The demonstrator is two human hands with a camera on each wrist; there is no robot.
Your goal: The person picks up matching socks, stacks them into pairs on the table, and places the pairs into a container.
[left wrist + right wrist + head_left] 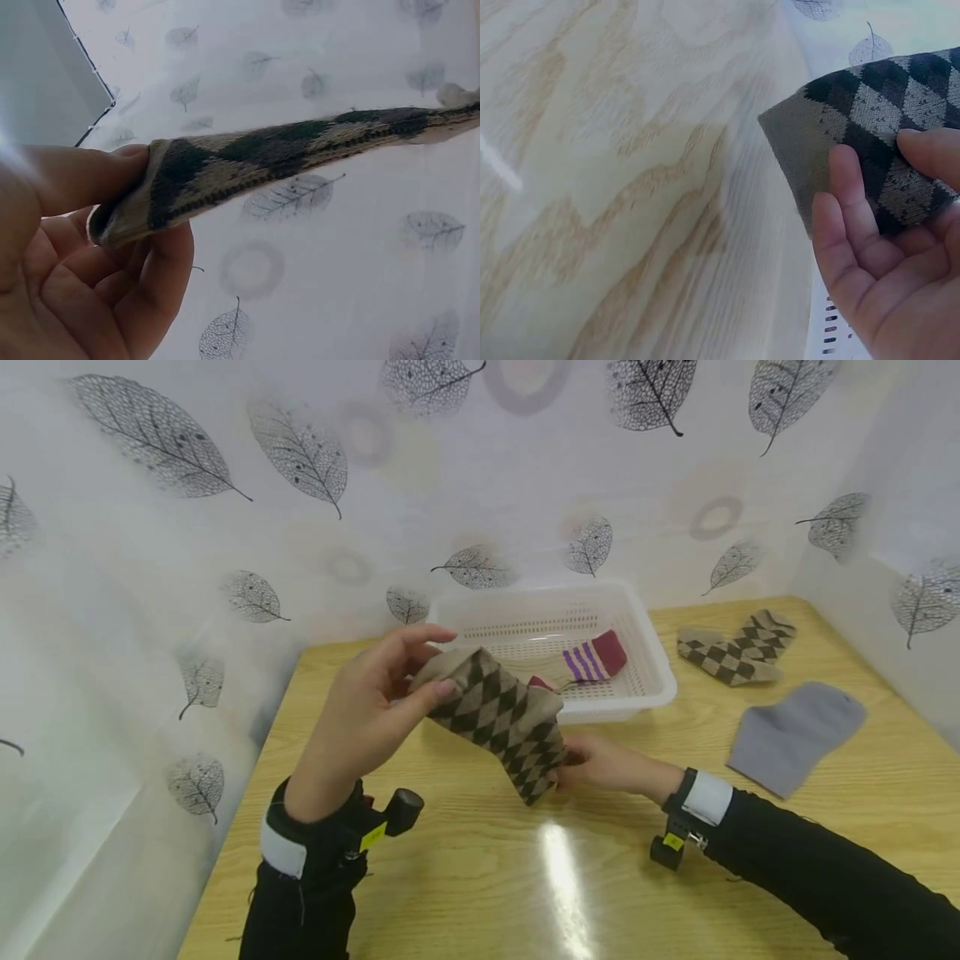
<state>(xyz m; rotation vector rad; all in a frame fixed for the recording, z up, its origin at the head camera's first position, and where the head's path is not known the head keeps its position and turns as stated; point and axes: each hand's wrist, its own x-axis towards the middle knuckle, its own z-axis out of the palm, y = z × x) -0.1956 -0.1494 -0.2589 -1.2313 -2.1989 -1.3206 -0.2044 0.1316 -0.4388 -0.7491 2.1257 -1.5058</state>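
A beige sock with dark diamonds (pixel 487 706) stretches between both hands above the table, its right end slanting down. My left hand (pixel 367 702) pinches the upper left end, thumb on one face and fingers beneath, as the left wrist view also shows on the sock (pixel 277 154). At the lower right end, my right hand (pixel 603 764) grips the sock's edge. In the right wrist view, the thumb of the right hand (pixel 900 270) presses on the diamond pattern of the sock (pixel 877 127), and a plain beige corner sticks out past the fingers.
Behind the hands stands a white perforated plastic basket (pixel 656 668); in it lies a beige sock with purple stripes and dark red ends (pixel 588 660). On the right of the wooden table (pixel 450 868) lie another diamond-patterned sock (pixel 735 647) and a grey sock (pixel 795 735). Leaf-printed sheeting (pixel 300 543) rises behind.
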